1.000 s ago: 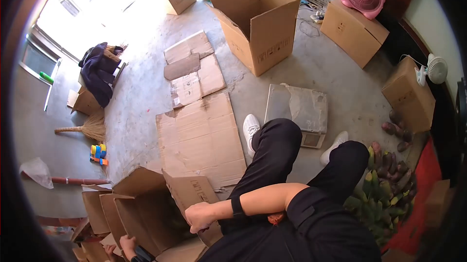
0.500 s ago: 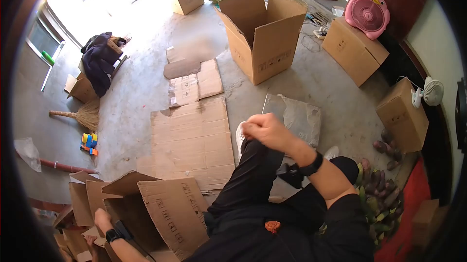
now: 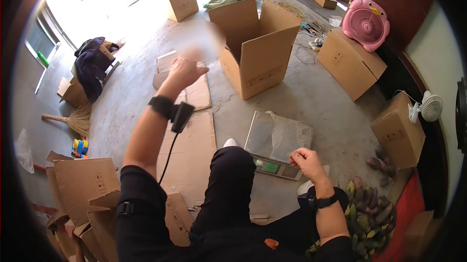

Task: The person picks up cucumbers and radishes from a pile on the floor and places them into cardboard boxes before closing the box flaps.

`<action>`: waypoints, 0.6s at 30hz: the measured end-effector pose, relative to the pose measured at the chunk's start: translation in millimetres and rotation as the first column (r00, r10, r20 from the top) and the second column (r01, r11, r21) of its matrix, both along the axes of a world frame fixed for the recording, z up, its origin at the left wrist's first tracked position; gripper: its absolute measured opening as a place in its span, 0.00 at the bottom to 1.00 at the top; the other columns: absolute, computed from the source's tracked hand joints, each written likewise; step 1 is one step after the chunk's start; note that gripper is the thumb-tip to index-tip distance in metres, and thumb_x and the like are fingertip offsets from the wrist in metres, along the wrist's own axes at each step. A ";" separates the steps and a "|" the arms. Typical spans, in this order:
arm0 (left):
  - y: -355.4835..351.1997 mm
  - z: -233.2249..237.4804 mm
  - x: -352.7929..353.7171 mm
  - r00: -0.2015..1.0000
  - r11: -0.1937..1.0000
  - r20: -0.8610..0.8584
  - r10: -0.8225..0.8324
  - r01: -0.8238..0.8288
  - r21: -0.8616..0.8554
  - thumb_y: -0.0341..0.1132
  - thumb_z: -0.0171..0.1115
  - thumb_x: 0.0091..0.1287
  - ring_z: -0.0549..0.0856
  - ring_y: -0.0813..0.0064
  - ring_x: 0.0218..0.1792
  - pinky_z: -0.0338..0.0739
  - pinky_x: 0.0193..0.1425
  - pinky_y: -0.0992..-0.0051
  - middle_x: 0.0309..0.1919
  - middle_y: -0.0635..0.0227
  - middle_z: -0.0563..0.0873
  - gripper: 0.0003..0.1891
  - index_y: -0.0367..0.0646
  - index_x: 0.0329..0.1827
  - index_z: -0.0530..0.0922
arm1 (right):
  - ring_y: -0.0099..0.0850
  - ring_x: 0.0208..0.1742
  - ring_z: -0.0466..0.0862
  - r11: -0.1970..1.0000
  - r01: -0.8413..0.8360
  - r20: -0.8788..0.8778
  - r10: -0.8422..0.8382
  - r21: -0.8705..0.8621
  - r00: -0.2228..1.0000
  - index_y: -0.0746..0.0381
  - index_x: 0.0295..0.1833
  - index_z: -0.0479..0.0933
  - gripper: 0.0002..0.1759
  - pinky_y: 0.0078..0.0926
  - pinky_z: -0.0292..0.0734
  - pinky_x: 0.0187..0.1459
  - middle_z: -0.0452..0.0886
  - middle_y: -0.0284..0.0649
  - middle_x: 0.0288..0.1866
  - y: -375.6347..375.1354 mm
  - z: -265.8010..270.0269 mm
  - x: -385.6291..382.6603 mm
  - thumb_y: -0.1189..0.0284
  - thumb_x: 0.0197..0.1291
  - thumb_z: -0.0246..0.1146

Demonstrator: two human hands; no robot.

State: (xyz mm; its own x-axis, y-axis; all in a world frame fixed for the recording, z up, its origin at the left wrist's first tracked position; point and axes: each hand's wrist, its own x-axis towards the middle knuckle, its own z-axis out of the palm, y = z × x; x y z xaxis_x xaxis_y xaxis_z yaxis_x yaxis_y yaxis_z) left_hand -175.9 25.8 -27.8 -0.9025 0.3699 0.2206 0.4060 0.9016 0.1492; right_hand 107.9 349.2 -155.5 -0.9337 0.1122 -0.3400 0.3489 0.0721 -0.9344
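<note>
My left hand (image 3: 184, 71) is raised over the flattened cardboard (image 3: 187, 152) on the floor, its thumb apart from the fingers and nothing visible in it. A blurred patch lies just beyond its fingertips. My right hand (image 3: 306, 161) has its fingers curled together at the near right corner of a flat scale (image 3: 277, 137); whatever they may hold is hidden. The scale has a worn top and a green display. Beside my right knee lies a heap of long green and purple vegetables (image 3: 365, 213). Ahead stands a large open carton (image 3: 265, 62).
Open cartons (image 3: 87, 179) crowd the lower left, with part of another person's arm (image 3: 75, 237) behind. A pink fan (image 3: 366, 25) sits on a closed box at right; a white clip fan (image 3: 430, 105) is on another. A broom (image 3: 73, 120) lies at left.
My left hand has left the lower-left carton and risen to the upper middle. My right hand has moved right and down to the scale's corner. The carton flaps at lower left have shifted.
</note>
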 end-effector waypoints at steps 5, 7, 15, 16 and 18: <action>128.3 -22.7 -68.0 0.999 0.999 0.037 0.015 -0.013 -0.044 0.49 0.70 0.53 0.70 0.61 0.64 0.62 0.63 0.48 0.58 0.63 0.76 0.33 0.50 0.61 0.70 | 0.22 0.33 0.81 0.986 -0.028 0.030 0.023 0.165 0.999 0.64 0.42 0.80 0.12 0.21 0.74 0.36 0.83 0.36 0.30 8.4 -1.7 -1.0 0.67 0.62 0.61; 158.0 -32.5 -91.6 1.000 0.998 0.028 0.013 -0.011 -0.069 0.49 0.70 0.52 0.70 0.61 0.64 0.63 0.63 0.48 0.58 0.63 0.76 0.33 0.49 0.60 0.70 | 0.22 0.33 0.81 0.983 -0.023 0.039 0.016 0.181 0.999 0.65 0.42 0.80 0.12 0.21 0.74 0.36 0.83 0.37 0.30 11.1 6.1 -1.2 0.66 0.62 0.61; 213.3 -76.3 -156.3 0.995 0.993 0.052 0.082 -0.077 -0.086 0.33 0.59 0.56 0.82 0.61 0.52 0.75 0.56 0.58 0.48 0.63 0.84 0.14 0.53 0.46 0.82 | 0.28 0.34 0.82 0.976 -0.056 0.085 0.039 0.212 0.996 0.65 0.43 0.79 0.12 0.25 0.76 0.38 0.83 0.41 0.34 18.8 33.7 -1.2 0.67 0.61 0.62; 215.4 -75.7 -162.3 0.998 0.994 0.033 0.052 -0.049 -0.093 0.32 0.59 0.55 0.83 0.59 0.50 0.79 0.52 0.63 0.46 0.62 0.85 0.13 0.51 0.42 0.84 | 0.28 0.34 0.82 0.979 -0.045 0.093 0.027 0.201 0.995 0.65 0.43 0.79 0.12 0.25 0.76 0.38 0.83 0.41 0.34 20.2 34.7 -2.2 0.67 0.61 0.62; 223.1 -70.0 -163.0 1.000 0.987 -0.016 -0.007 0.004 -0.158 0.31 0.60 0.53 0.83 0.58 0.49 0.79 0.52 0.63 0.45 0.62 0.85 0.12 0.51 0.41 0.84 | 0.21 0.32 0.78 0.966 -0.066 0.061 0.053 0.251 0.997 0.65 0.44 0.79 0.10 0.21 0.75 0.37 0.82 0.36 0.32 21.5 35.8 -1.8 0.71 0.60 0.63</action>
